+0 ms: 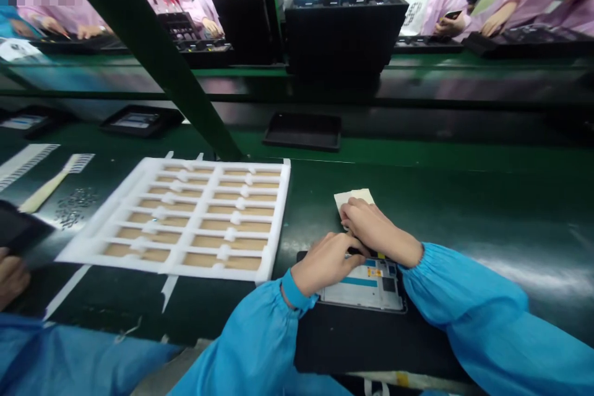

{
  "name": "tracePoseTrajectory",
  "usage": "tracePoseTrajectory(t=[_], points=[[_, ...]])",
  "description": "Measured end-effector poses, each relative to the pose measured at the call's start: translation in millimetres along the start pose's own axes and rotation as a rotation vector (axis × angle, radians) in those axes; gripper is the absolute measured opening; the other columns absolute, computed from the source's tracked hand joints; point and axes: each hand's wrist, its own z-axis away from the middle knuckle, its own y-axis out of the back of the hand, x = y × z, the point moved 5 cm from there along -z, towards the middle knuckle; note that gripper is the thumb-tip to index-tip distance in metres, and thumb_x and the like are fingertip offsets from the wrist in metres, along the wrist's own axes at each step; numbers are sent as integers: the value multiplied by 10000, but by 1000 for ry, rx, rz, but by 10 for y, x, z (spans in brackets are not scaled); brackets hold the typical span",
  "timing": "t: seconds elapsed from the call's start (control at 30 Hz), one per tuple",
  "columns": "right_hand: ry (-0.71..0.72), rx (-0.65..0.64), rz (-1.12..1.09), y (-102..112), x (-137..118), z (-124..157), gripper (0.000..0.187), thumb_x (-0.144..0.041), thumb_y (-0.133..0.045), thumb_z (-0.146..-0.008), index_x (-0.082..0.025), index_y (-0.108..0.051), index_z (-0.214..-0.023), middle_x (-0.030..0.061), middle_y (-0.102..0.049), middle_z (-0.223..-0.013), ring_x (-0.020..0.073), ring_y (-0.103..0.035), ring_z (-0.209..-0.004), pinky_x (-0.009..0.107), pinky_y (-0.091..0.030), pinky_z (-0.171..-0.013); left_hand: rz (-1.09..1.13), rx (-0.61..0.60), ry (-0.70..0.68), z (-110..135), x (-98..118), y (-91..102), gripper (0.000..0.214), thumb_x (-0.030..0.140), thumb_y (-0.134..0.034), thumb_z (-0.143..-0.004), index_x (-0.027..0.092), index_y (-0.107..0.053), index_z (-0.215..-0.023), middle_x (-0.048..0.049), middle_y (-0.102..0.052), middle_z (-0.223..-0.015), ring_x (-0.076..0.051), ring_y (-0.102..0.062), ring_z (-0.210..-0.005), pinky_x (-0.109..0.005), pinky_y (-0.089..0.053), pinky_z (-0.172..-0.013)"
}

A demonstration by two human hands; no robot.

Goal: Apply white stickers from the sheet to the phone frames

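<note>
A flat electronic device with a silvery inside [359,294], perhaps a tablet or phone, lies on a black mat [371,340] in front of me. My left hand [325,262] is over its left part, fingers bent and thumb stretched across it; the fingertips are partly hidden. Just above, my right hand [374,227] curls its fingers over a small cream paper sheet [359,195] at the device's far edge. The two hands nearly touch. Anything tiny between the left fingers is too small to make out.
To the left lies a white foam tray [213,210] with brown-bottomed slots. Small loose parts [77,205] are scattered beyond it. A neighbour's hand [13,278] is at the left edge. A black tray [302,131] and a slanted green post [158,55] stand ahead; co-workers sit opposite.
</note>
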Motion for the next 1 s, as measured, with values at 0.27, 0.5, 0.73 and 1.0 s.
tracePoseTrajectory(t=[0.27,0.5,0.73,1.0], points=[[-19,6,-133,-47,124,4,121,-136,-489,-911,-179,-560,-823,64,-551,-926,210,-485,-899,332,-327,-754,-61,-13,26,-4,-6,-2,182,272,-598,-904,275,-755,-997,13,-754,-1024,-236,-686,-986,-291,-495,-851],[-58,48,-532,22,268,-52,170,-300,-509,-891,-188,-562,-775,35,-616,-806,166,-576,-750,302,-442,-699,-91,-45,37,1,14,10,190,312,-586,-918,284,-751,-1007,-5,-743,-1036,-253,-686,-985,-319,-496,-887],[-121,315,-905,278,373,277,337,-500,-680,-781,-192,-555,-829,36,-667,-804,177,-664,-773,314,-547,-722,-129,31,-55,28,36,38,184,286,-608,-915,286,-749,-1033,-23,-375,-1552,-290,-579,-1247,-380,-481,-1024],[-109,619,-837,526,171,1290,94,-286,-745,-827,-214,-685,-838,6,-727,-828,151,-695,-790,244,-552,-708,-286,269,-206,199,341,97,203,190,-554,-957,273,-711,-1055,17,-728,-1135,-215,-697,-1032,-337,-545,-884]])
